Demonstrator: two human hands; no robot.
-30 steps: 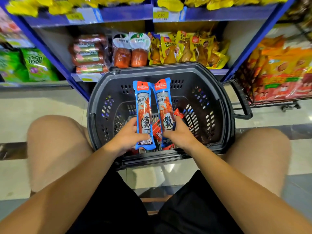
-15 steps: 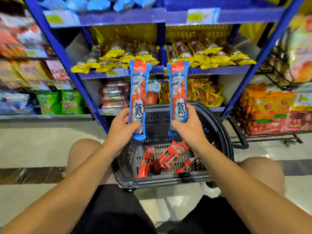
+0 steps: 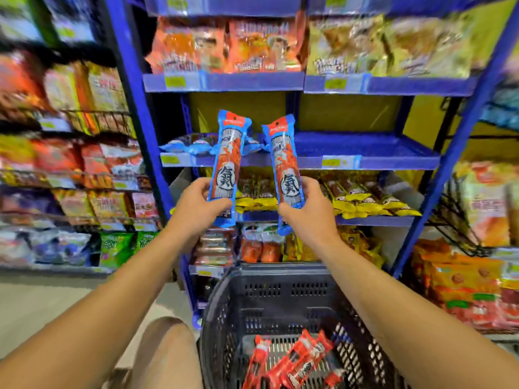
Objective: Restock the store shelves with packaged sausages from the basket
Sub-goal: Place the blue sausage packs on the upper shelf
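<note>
The left hand [image 3: 196, 204] grips one blue sausage pack [image 3: 226, 167] by its lower end, and the right hand [image 3: 307, 210] grips a second blue pack [image 3: 285, 169]. Both stand upright at frame centre, directly before the blue shelf [image 3: 365, 151], whose matching packs [image 3: 191, 144] lie nearer the left hand. Red sausages [image 3: 295, 360] remain in the basket [image 3: 269, 293] below.

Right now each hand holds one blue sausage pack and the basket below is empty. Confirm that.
Not quite. The head view shows the left hand and right hand each holding a blue sausage pack, but the basket has red packs in it.
</note>
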